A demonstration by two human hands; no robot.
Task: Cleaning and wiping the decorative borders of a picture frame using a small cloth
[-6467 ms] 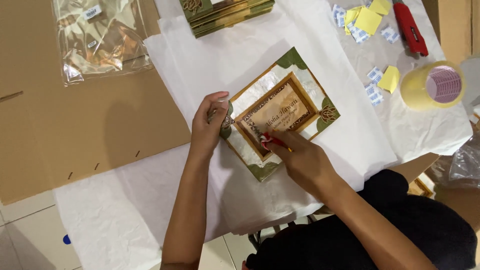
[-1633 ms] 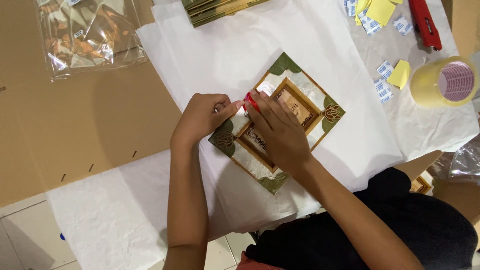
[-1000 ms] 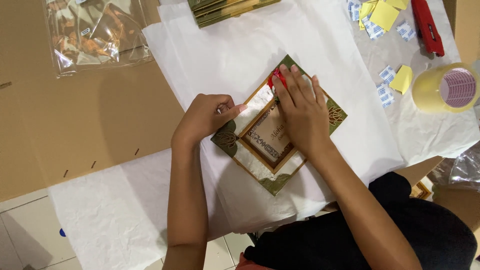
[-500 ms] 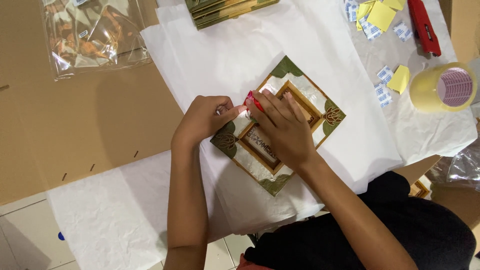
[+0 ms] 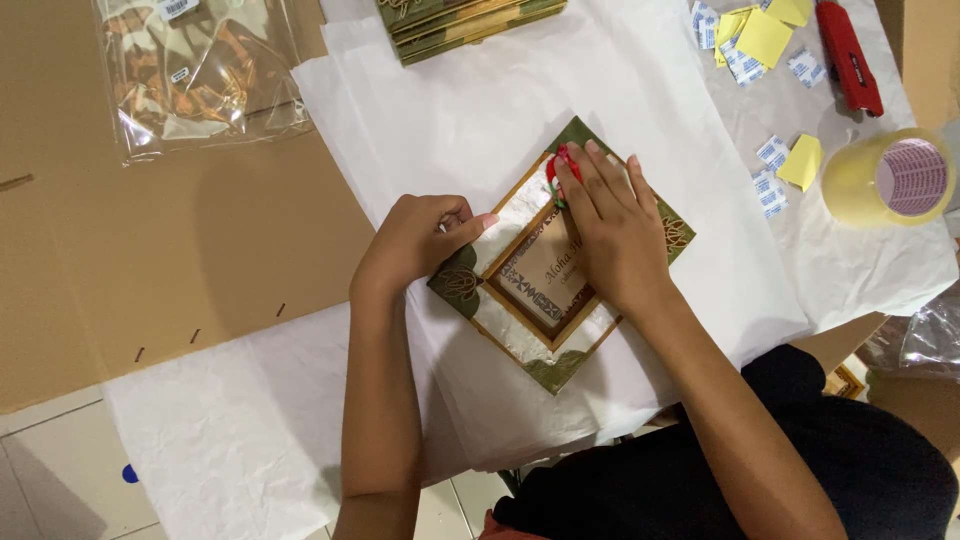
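Note:
A square decorative frame [image 5: 545,285] with green corners, a gold border and a brown middle panel lies turned like a diamond on white tissue paper [image 5: 480,110]. My left hand [image 5: 415,240] grips the frame's left corner with curled fingers. My right hand [image 5: 615,230] lies flat across the frame's upper right half. Its fingertips press a small red piece [image 5: 562,165] against the frame near the top corner.
A stack of similar green frames [image 5: 470,20] sits at the top edge, and a clear plastic bag [image 5: 200,70] lies at the upper left on brown cardboard [image 5: 150,260]. At the right are a yellow tape roll [image 5: 890,178], a red tool [image 5: 848,55], yellow notes and small white sachets [image 5: 770,185].
My right hand has slid with the red piece from the frame's left edge up to its top corner. My left hand has stayed on the left corner.

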